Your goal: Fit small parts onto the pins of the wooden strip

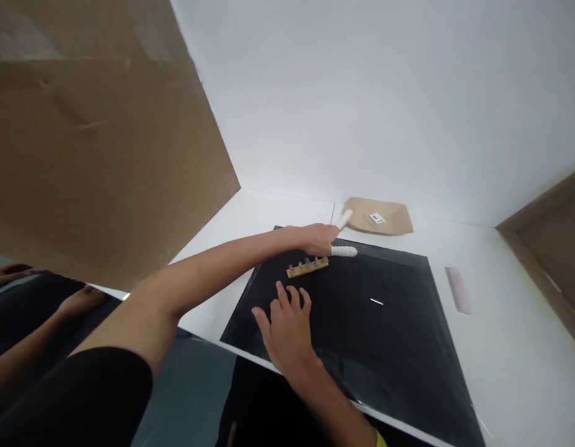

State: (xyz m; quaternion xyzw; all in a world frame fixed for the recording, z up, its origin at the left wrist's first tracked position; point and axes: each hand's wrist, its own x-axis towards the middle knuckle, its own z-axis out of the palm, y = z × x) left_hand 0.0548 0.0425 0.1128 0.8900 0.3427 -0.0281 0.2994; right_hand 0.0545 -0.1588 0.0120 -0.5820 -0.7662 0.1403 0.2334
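Observation:
My left hand (318,238) reaches out over the far part of a black mat (390,335). Two of its fingers wear white covers and point apart; it holds nothing. Just below it on the mat lies a small yellowish circuit board strip (307,267) with several small parts on it, close to the hand but apparently not gripped. My right hand (287,329) rests flat on the mat nearer to me with its fingers spread, a little short of the board.
A brown paper bag (378,217) with a white label lies beyond the mat. A small white pin (376,302) lies on the mat, a pink strip (457,288) on the white table to the right. A cardboard wall (92,143) stands left; another person's hands (77,301) show beyond it.

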